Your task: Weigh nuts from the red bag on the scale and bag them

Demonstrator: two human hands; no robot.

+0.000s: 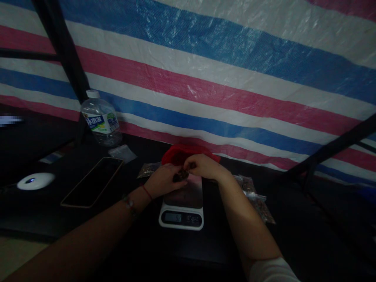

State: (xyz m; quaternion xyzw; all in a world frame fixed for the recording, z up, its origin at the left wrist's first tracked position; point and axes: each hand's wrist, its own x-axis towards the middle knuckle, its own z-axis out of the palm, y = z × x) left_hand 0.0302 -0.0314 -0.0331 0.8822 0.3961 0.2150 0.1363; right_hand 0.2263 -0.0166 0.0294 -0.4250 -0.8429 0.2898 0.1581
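Note:
Over the steel plate of a white kitchen scale (181,217), my left hand (165,181) curls around a clump of dark brown bits (180,176). Whether a clear bag encloses the clump, I cannot tell. My right hand (202,166) comes in from the other side, its fingers pinched on a few of the dark bits beside the left fingertips. The scale's display is lit, but its digits are hard to read. Just behind both hands lies an open red bag (173,154), its inside partly hidden by them.
Small clear bags of brown bits lie right of the scale (261,207) and behind my left hand (147,170). To the left are a phone (92,183), a white mouse (35,181), a clear packet (122,153) and a large plastic bottle (101,119). Striped sheeting (205,78) hangs behind.

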